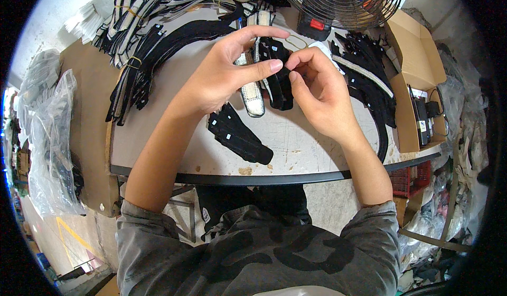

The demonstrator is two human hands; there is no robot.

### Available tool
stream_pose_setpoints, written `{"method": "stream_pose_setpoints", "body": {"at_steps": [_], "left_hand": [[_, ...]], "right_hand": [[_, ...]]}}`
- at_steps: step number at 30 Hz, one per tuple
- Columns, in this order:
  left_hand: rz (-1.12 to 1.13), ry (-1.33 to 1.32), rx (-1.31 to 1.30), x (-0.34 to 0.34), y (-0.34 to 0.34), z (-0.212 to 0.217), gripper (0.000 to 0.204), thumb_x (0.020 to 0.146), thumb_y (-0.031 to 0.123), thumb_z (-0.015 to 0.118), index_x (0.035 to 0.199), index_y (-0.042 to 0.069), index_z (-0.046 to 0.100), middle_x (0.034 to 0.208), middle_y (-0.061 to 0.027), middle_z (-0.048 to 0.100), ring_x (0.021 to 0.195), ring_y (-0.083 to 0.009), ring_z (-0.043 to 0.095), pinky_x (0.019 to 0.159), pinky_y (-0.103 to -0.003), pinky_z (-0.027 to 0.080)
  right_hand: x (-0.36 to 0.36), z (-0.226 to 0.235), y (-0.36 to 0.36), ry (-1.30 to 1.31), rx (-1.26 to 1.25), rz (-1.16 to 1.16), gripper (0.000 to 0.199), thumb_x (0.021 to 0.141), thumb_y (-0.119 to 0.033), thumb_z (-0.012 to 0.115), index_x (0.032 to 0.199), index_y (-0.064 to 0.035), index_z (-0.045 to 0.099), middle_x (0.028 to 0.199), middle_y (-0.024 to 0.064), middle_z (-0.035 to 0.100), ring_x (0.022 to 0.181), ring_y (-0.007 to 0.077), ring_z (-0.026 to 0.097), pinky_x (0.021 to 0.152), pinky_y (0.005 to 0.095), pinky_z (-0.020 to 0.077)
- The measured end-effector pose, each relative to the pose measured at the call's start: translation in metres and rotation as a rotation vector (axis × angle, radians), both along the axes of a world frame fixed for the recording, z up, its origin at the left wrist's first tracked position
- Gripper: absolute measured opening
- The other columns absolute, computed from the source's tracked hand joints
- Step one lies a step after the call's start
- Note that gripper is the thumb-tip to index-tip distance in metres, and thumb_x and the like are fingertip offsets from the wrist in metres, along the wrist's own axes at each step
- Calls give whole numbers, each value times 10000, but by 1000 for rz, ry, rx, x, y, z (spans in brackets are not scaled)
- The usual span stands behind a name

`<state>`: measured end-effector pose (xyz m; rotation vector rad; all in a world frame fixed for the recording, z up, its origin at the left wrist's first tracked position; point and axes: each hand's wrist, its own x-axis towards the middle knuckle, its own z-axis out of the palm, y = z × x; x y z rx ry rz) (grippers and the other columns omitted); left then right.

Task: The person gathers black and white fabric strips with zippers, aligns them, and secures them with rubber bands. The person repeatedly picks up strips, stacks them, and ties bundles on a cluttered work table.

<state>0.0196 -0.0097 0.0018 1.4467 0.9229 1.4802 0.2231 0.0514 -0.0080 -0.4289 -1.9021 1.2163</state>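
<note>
My left hand (224,68) is over the middle of the table, forefinger and thumb stretched out and apart. The thumb tip lies in front of a bundle of black fabric straps (280,92). At the bundle's right edge, my right hand (322,92) has thumb and forefinger pinched together; what is between them is too small to make out. Left of the bundle, under my left hand, sits a whitish strap with a stitched, rounded end (254,103). Nearer me lies a short stack of black straps (240,135) with small white tags.
Banded bundles of black and white straps (132,16) and long black straps (174,42) cover the far left. A black wire fan guard (343,0) stands at the back. More black straps (364,74) lie right, beside an open cardboard box (409,95). A yellowish loop (297,42) lies beyond my hands.
</note>
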Motion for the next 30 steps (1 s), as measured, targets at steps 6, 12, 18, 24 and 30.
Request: {"method": "stream_pose_setpoints", "body": {"at_steps": [6, 12, 18, 24, 30], "left_hand": [[-29, -88, -71, 1, 0, 0, 493, 977, 58, 720, 1454, 38, 600, 1207, -93, 652, 1019, -117, 645, 726, -274, 588], [-156, -285, -229, -4, -4, 2, 664, 944, -79, 533, 1586, 78, 475, 1051, -70, 608, 835, -99, 628, 661, -280, 557], [-140, -235, -314, -1, -7, 6, 770, 900, -84, 507, 1638, 95, 374, 1119, -83, 603, 907, -125, 621, 724, -307, 532], [-219, -201, -222, -5, -5, -1, 918, 819, -118, 481, 1684, 77, 245, 1318, -130, 607, 1168, -182, 640, 930, -339, 591], [-237, -206, -217, -4, -5, -3, 941, 815, -168, 500, 1687, 78, 245, 1386, -137, 556, 1184, -165, 606, 923, -301, 576]], "right_hand": [[-4, -1, -2, 34, 25, -37, 185, 956, 4, 698, 1105, -35, 596, 998, 29, 641, 900, 115, 650, 772, 277, 564], [-2, -6, 7, -53, 165, -82, 211, 898, 0, 745, 1069, -49, 632, 1010, 78, 648, 892, 161, 658, 726, 300, 556], [0, 6, -4, -189, 300, -151, 367, 823, -154, 876, 1086, -56, 640, 1080, 145, 651, 978, 307, 667, 814, 371, 552], [-2, 1, -2, -255, 499, -172, 469, 793, -195, 918, 1146, -76, 632, 1096, 71, 625, 946, 217, 626, 765, 336, 526], [-2, 1, -3, -207, 411, -141, 357, 849, -84, 825, 1139, -49, 620, 1088, 95, 630, 961, 217, 641, 792, 339, 547]]}}
